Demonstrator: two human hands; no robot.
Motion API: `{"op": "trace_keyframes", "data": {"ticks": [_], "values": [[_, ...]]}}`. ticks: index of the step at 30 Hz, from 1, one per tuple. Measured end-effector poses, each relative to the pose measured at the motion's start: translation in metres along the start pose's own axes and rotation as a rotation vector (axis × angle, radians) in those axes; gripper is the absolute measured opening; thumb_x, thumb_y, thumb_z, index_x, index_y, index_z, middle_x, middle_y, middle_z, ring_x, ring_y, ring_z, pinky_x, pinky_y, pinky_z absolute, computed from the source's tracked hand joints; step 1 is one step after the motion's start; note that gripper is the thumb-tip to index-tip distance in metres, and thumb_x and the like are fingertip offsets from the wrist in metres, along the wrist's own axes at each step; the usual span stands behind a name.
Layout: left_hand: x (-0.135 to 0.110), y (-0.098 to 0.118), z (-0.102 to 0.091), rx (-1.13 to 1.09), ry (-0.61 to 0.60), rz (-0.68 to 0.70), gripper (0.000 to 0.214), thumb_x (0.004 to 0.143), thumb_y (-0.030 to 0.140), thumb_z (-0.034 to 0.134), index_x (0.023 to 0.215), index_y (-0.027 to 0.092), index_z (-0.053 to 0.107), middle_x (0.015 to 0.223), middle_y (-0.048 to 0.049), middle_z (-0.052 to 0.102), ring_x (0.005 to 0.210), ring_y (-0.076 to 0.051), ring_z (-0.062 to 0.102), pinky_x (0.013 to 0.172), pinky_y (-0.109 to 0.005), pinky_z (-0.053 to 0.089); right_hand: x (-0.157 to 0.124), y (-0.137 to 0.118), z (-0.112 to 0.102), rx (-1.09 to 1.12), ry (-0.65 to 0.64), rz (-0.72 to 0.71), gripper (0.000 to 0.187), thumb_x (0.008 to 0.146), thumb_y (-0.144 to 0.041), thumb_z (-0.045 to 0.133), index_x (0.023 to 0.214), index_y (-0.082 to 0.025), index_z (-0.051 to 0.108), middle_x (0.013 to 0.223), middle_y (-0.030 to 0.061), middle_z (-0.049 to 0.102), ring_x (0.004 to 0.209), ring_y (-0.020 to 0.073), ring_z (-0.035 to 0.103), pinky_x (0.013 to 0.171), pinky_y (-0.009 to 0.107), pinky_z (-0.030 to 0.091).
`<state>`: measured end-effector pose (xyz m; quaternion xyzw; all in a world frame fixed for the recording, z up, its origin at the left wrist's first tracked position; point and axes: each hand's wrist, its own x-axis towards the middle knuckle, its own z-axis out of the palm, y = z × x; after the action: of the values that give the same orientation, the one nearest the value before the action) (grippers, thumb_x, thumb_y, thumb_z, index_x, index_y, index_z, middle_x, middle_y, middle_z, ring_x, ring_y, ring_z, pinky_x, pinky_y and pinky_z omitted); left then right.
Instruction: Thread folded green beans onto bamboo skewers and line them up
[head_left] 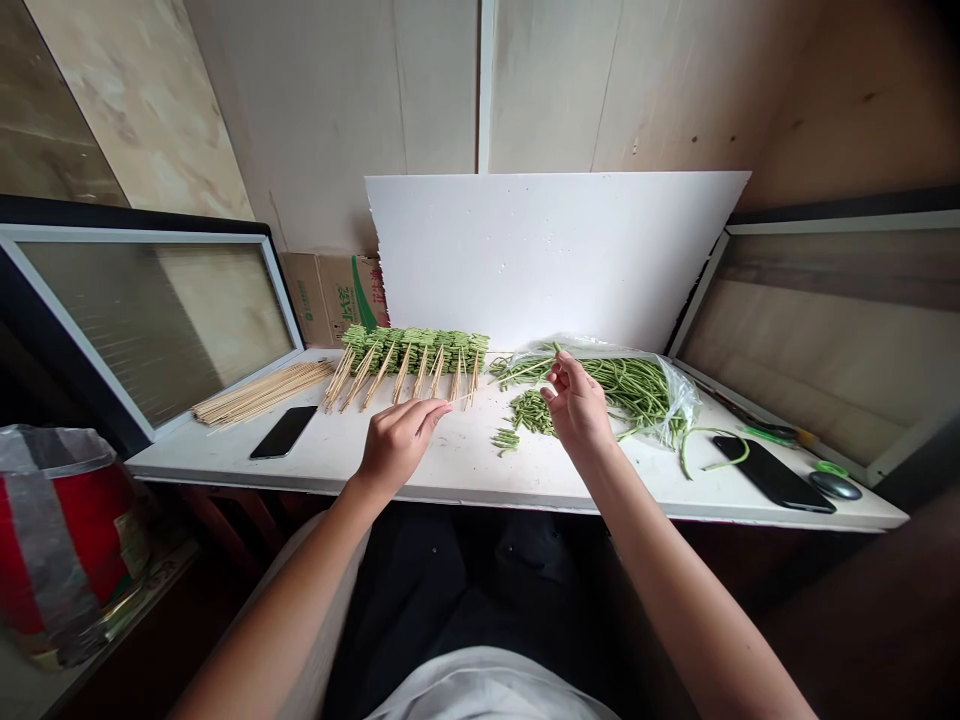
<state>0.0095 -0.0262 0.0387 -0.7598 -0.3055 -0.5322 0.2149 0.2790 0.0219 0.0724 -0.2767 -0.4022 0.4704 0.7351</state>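
My left hand [401, 440] hovers palm down over the white table [465, 470], fingers stretched toward the near ends of a row of skewers threaded with green bean pieces [409, 360]; nothing shows in it. My right hand [574, 400] is raised over a small heap of cut green bean pieces [529, 412], fingers curled and pinched together; what they hold is too small to make out. Long uncut green beans [630, 385] lie on a clear plastic bag [675, 400] just right of that hand.
A bundle of bare bamboo skewers [259, 392] and a black phone [283, 432] lie at the left. Another black phone [772, 472], green-handled scissors [772, 432] and a dark round object [834, 485] sit at the right. A white board [540, 250] and cardboard box [334, 295] stand behind.
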Motion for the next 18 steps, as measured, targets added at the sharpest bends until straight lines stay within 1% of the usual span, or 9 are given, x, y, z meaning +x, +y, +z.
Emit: {"op": "trace_keyframes", "data": {"ticks": [4, 8, 11, 14, 18], "values": [[-0.003, 0.000, 0.002, -0.130, -0.046, -0.033, 0.013, 0.104, 0.018, 0.063, 0.108, 0.017, 0.076, 0.082, -0.0032, 0.079, 0.067, -0.013, 0.075, 0.066, -0.023, 0.059, -0.001, -0.002, 0.001, 0.056, -0.028, -0.010, 0.020, 0.078, -0.039, 0.084, 0.080, -0.026, 0.070, 0.087, 0.0009, 0.056, 0.076, 0.0136, 0.050, 0.058, 0.026, 0.042], [-0.006, 0.004, 0.004, -0.272, -0.088, -0.120, 0.014, 0.105, 0.021, 0.062, 0.106, 0.017, 0.076, 0.075, -0.0009, 0.075, 0.060, -0.012, 0.071, 0.062, -0.021, 0.058, 0.001, -0.001, 0.000, 0.069, -0.059, -0.035, 0.020, 0.082, -0.043, 0.082, 0.083, -0.027, 0.069, 0.086, 0.0012, 0.056, 0.080, 0.0163, 0.052, 0.062, 0.029, 0.045], [-0.007, 0.007, 0.006, -0.344, -0.106, -0.219, 0.015, 0.104, 0.025, 0.064, 0.104, 0.018, 0.077, 0.071, 0.0001, 0.073, 0.058, -0.012, 0.071, 0.061, -0.022, 0.058, 0.002, 0.001, -0.001, 0.116, -0.083, -0.035, 0.022, 0.081, -0.043, 0.084, 0.083, -0.028, 0.069, 0.085, 0.0001, 0.055, 0.081, 0.0165, 0.053, 0.065, 0.029, 0.046], [-0.007, 0.009, 0.007, -0.429, -0.127, -0.350, 0.018, 0.104, 0.029, 0.064, 0.100, 0.018, 0.077, 0.068, 0.0011, 0.071, 0.057, -0.012, 0.070, 0.062, -0.023, 0.057, 0.002, 0.002, 0.000, 0.156, -0.095, -0.010, 0.024, 0.080, -0.045, 0.085, 0.082, -0.029, 0.068, 0.085, -0.0005, 0.057, 0.081, 0.0168, 0.054, 0.067, 0.029, 0.048], [-0.008, 0.011, 0.009, -0.556, -0.172, -0.507, 0.024, 0.104, 0.035, 0.065, 0.094, 0.016, 0.076, 0.065, 0.0017, 0.068, 0.052, -0.012, 0.068, 0.059, -0.023, 0.054, 0.003, 0.004, 0.000, 0.189, -0.108, 0.012, 0.025, 0.078, -0.045, 0.087, 0.083, -0.029, 0.069, 0.084, -0.0012, 0.057, 0.082, 0.0160, 0.054, 0.069, 0.028, 0.049]]}}
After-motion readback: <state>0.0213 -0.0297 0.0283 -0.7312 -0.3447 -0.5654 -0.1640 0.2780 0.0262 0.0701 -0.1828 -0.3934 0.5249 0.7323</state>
